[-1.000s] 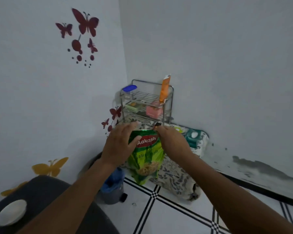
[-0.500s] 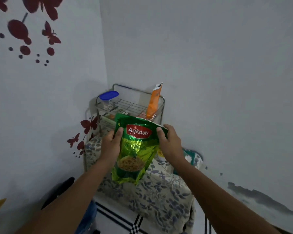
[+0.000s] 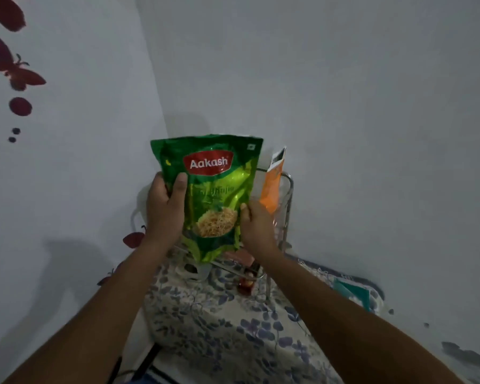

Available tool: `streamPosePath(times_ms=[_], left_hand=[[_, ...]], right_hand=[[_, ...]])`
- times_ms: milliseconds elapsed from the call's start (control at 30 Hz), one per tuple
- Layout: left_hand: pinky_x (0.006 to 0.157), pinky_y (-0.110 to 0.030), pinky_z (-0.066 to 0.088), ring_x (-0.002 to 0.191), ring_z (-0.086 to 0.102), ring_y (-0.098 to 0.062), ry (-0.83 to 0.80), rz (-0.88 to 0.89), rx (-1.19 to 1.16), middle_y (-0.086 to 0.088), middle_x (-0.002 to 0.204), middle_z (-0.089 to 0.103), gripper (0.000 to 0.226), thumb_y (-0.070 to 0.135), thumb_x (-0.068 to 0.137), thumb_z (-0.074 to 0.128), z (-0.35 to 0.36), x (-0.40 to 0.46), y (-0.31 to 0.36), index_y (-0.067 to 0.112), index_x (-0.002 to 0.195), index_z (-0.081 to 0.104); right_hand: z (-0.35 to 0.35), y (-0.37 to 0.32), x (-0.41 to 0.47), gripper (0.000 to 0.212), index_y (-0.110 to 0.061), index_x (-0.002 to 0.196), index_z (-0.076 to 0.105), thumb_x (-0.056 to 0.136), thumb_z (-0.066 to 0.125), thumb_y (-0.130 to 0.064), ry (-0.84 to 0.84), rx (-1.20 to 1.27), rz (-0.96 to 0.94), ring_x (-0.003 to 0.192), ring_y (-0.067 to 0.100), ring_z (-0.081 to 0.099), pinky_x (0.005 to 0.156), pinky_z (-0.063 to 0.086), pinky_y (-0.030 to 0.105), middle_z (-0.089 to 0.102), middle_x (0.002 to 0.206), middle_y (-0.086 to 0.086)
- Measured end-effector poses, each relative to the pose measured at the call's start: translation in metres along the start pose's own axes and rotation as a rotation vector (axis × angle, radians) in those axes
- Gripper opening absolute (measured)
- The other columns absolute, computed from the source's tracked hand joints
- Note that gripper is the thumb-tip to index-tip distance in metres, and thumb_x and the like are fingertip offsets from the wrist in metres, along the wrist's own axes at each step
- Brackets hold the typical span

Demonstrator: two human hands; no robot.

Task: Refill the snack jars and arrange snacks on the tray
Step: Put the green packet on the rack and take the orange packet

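Both my hands are up in front of me, gripping the green Aakash snack packet [image 3: 209, 195] upright in the air. My left hand [image 3: 165, 210] clamps its left edge, thumb pressed across the front; my right hand [image 3: 257, 225] holds the lower right edge, fingers curled behind. Behind the packet stands a metal wire rack [image 3: 287, 206] with an orange pouch [image 3: 273, 187], on a floral-covered table [image 3: 219, 322] in the corner.
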State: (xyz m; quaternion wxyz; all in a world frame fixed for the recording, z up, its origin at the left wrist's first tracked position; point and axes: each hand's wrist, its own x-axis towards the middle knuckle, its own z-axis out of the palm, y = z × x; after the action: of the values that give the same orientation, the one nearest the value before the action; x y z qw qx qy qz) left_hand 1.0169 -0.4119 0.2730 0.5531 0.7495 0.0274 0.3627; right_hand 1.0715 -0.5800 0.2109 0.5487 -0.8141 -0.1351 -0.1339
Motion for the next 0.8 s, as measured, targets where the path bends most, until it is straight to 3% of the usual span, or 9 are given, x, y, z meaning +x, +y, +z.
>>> streamPosePath(times_ms=[100,167,300,433,500,567,633,700,800], left_hand=[[0.061,-0.017,0.047,0.081,0.065,-0.002,0.068,-0.109,0.035,0.011,0.092,0.065,0.017,0.035,0.106,0.055,0.011,0.031,-0.046,0.02,0.113,0.059],[0.06,-0.02,0.047,0.071,0.062,0.005,0.114,-0.16,0.033,0.01,0.09,0.064,0.011,0.034,0.105,0.056,0.018,0.052,-0.066,0.024,0.106,0.059],[0.067,-0.03,0.045,0.075,0.057,-0.01,0.246,-0.209,0.043,0.004,0.088,0.06,0.013,0.034,0.103,0.056,0.044,0.098,-0.093,0.023,0.099,0.054],[0.059,-0.015,0.043,0.071,0.057,0.008,0.27,-0.179,0.003,0.007,0.092,0.059,0.014,0.028,0.106,0.051,0.08,0.131,-0.107,0.016,0.111,0.047],[0.065,-0.017,0.047,0.078,0.059,0.009,0.209,-0.159,-0.059,0.003,0.101,0.061,0.023,0.032,0.108,0.046,0.098,0.145,-0.122,0.013,0.122,0.044],[0.07,-0.022,0.053,0.091,0.063,-0.003,0.138,-0.115,-0.106,0.002,0.113,0.062,0.034,0.04,0.109,0.041,0.113,0.153,-0.129,0.017,0.134,0.041],[0.069,-0.015,0.052,0.087,0.062,0.006,0.041,-0.061,-0.126,0.019,0.108,0.062,0.023,0.039,0.108,0.041,0.129,0.159,-0.14,0.031,0.129,0.043],[0.069,-0.018,0.053,0.081,0.061,0.009,-0.078,-0.085,-0.132,0.021,0.103,0.062,0.016,0.044,0.104,0.045,0.14,0.157,-0.158,0.039,0.12,0.043],[0.069,-0.022,0.051,0.083,0.063,0.004,-0.215,-0.148,-0.053,0.005,0.105,0.062,0.049,0.063,0.092,0.049,0.14,0.145,-0.189,0.025,0.123,0.047]], right_hand=[[0.028,0.021,0.047,0.036,-0.007,0.137,0.047,0.107,0.044,-0.027,-0.198,-0.028,0.159,0.098,0.032,0.062,0.084,0.053,0.043,0.065,0.11,0.013],[0.045,0.024,0.066,0.042,-0.013,0.141,0.044,0.106,0.046,-0.035,-0.231,0.041,0.151,0.102,0.025,0.059,0.086,0.052,0.039,0.058,0.118,0.002],[0.084,0.031,0.097,0.031,-0.019,0.132,0.052,0.103,0.051,-0.031,-0.127,0.048,-0.006,0.113,0.025,0.056,0.092,0.049,0.039,0.06,0.122,0.006],[0.101,0.041,0.116,0.065,-0.019,0.153,0.03,0.096,0.056,-0.036,-0.085,-0.15,-0.124,0.139,0.024,0.031,0.111,0.033,0.04,0.037,0.151,0.007],[0.108,0.052,0.12,0.083,-0.021,0.159,0.016,0.091,0.057,-0.045,-0.08,-0.242,-0.162,0.147,0.023,0.018,0.116,0.026,0.04,0.021,0.161,0.003],[0.113,0.064,0.121,0.096,-0.027,0.161,-0.003,0.088,0.052,-0.056,-0.166,-0.275,-0.13,0.155,0.024,0.003,0.122,0.019,0.044,0.002,0.168,0.0],[0.117,0.079,0.128,0.101,-0.031,0.159,-0.016,0.09,0.053,-0.056,-0.199,-0.304,-0.064,0.156,0.022,-0.009,0.125,0.014,0.046,-0.014,0.169,-0.001],[0.121,0.092,0.137,0.105,-0.025,0.16,-0.016,0.092,0.06,-0.051,-0.173,-0.302,-0.007,0.156,0.022,-0.009,0.126,0.015,0.045,-0.016,0.169,0.001],[0.127,0.102,0.146,0.104,-0.017,0.161,-0.008,0.093,0.064,-0.047,-0.117,-0.318,0.044,0.156,0.024,0.0,0.125,0.018,0.041,-0.009,0.169,0.006]])
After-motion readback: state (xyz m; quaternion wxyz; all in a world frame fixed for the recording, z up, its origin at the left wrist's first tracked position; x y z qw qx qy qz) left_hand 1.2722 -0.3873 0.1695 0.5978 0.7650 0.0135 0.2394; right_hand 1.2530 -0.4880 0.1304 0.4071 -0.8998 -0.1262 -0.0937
